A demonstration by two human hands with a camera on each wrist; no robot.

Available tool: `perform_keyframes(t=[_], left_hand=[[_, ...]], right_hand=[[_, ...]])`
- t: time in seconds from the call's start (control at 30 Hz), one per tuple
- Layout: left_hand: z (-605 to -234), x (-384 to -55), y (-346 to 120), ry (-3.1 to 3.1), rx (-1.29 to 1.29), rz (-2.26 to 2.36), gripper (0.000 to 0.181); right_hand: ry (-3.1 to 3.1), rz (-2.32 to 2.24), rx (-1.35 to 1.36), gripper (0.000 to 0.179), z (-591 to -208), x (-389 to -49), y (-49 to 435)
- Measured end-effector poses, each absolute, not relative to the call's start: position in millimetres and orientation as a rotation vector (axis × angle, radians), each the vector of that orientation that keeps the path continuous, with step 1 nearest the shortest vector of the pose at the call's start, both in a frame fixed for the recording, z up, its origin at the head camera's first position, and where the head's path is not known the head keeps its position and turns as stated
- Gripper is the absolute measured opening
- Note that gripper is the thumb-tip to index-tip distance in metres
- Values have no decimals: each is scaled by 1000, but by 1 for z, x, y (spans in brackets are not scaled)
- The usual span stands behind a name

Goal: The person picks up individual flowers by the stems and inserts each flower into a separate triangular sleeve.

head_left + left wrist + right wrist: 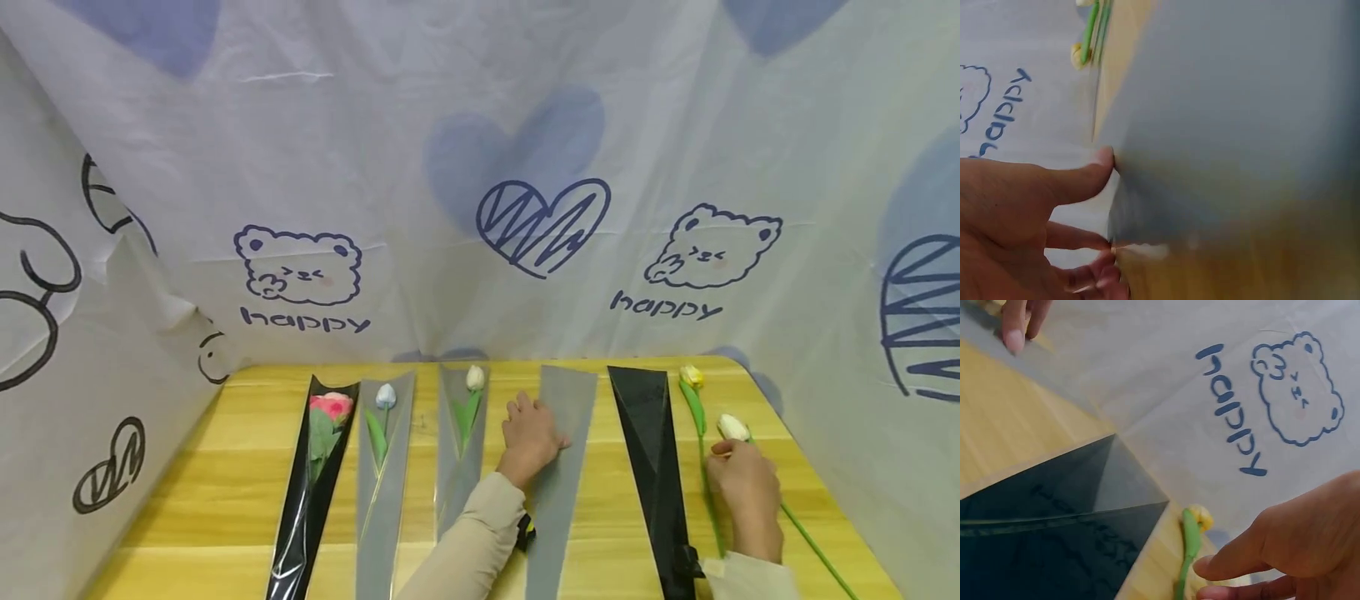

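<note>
Here we go, counting left to right: one black sleeve (pixel 296 533) with pink blooms (pixel 332 407), one grey sleeve (pixel 378 542) with a blue tulip (pixel 386 396), a second grey sleeve (pixel 453 492) with a white tulip (pixel 475 377), a third grey sleeve (pixel 561 492) right of centre, another black sleeve (pixel 651 458) beyond it. Five sleeves, and on the right two loose stems, a yellow tulip (pixel 692 377) and a loose white one (pixel 733 428)! Sleeve tops sit close to the tabletop's (pixel 210 500) far edge, right by the printed cloth (pixel 405 208). Bare wood runs wide on the far left, with open lanes either side of that third grey sleeve; the right end is tighter, the yellow tulip just beside the black sleeve. Over to the left hand (pixel 528 433): grip well parted, thumb and fingertips touching the third grey sleeve near its top. And the right hand (pixel 750 496), over the loose white tulip's stem, its grip just a little apart, thumb near the yellow tulip's stem; whether it touches either stem, I can't tell.
</note>
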State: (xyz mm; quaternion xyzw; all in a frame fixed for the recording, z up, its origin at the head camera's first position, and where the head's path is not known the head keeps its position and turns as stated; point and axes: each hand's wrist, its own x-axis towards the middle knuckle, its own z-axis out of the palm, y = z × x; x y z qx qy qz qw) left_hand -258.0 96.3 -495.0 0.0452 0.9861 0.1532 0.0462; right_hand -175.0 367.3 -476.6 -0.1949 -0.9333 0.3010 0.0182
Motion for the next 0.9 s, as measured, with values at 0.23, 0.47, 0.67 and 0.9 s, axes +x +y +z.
perform_keyframes(t=[0.23,0.47,0.67,0.9], left_hand=[[-494,-258,81,3013,210,625,42],[-497,-262,50,2762,311,1254,32],[-508,-257,19,2014,270,1907,51],[-506,-249,6,1518,300,2155,73]], right_hand=[[-2893,828,-664,29,-481,-179,363],[-2919,872,-637,25,-478,-178,360],[-2856,1082,-585,33,-468,-172,357],[-2624,1451,-484,37,-451,-167,351]])
